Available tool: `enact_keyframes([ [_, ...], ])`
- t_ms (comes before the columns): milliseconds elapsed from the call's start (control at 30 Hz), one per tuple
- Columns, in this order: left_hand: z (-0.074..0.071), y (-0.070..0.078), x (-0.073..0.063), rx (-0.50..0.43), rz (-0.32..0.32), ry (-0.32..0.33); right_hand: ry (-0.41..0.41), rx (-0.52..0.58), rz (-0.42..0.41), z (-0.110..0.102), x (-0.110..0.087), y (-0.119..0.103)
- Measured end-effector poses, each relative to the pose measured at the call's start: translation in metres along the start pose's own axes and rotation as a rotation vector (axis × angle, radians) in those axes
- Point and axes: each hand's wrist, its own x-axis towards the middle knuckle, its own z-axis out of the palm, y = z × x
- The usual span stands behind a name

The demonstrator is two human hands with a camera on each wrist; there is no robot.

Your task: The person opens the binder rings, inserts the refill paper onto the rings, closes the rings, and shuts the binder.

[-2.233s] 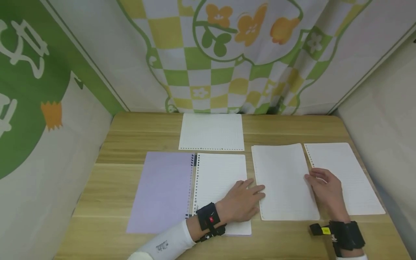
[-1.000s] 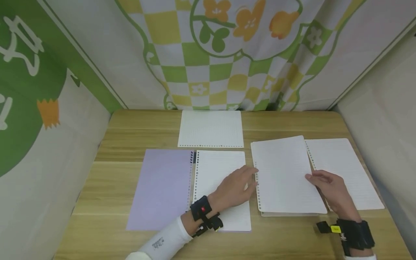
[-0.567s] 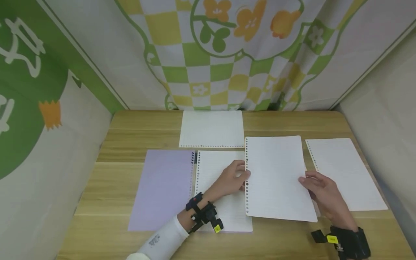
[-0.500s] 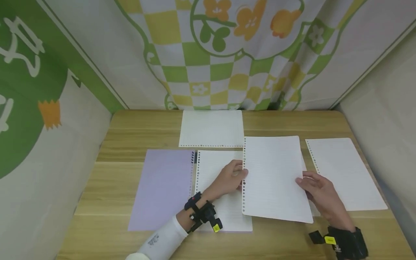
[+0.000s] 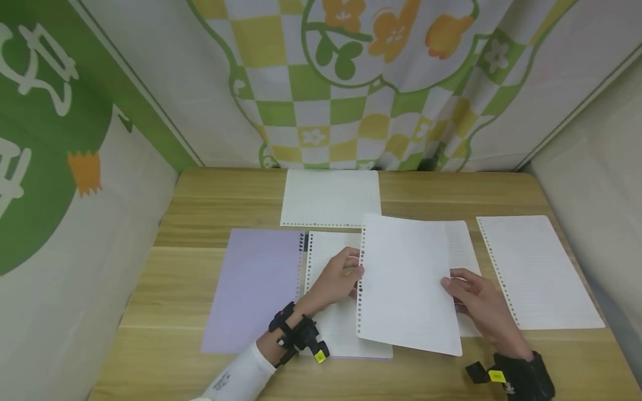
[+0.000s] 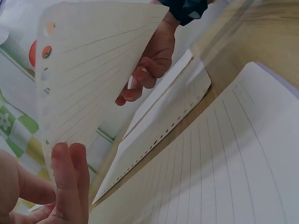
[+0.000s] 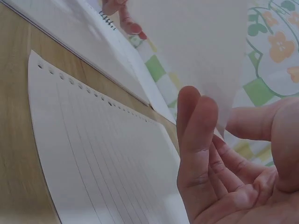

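Note:
A white loose-leaf sheet [image 5: 403,284] with a row of punched holes down its left side is held up above the table, tilted. My left hand [image 5: 337,280] pinches its holed edge; in the left wrist view two fingers [image 6: 70,177] press against its lined underside. At the opposite edge my right hand [image 5: 478,303] pinches the sheet between thumb and fingers, as the right wrist view also shows. Beneath it lies an open spiral notebook with a lilac cover [image 5: 253,289] on the left and a lined page [image 5: 346,328] on the right. Another lined sheet [image 5: 463,245] lies partly hidden behind the held one.
One punched sheet [image 5: 541,273] lies at the table's right side, and another [image 5: 331,197] lies sideways at the back edge. The wooden table [image 5: 165,289] meets a patterned curtain [image 5: 346,128] behind and pale walls at both sides.
The sheet has been lifted off the pile on the right and carried left over the notebook page. My left hand, earlier resting by the pile, now pinches the holed edge; both hands have shifted left.

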Motion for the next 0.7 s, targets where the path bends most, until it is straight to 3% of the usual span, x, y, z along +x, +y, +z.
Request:
enact_keyframes([
  [100,-0.005,0.0,-0.007,-0.011,-0.003,-0.001,0.009,-0.033,0.016,0.004,0.001,-0.003],
  [367,-0.022,-0.004,-0.027,-0.007,-0.007,0.012,-0.005,0.094,-0.026,0.021,0.007,-0.013],
  [700,-0.038,-0.015,-0.044,0.026,-0.015,0.07,-0.006,0.128,-0.055,0.041,0.013,-0.018],
])
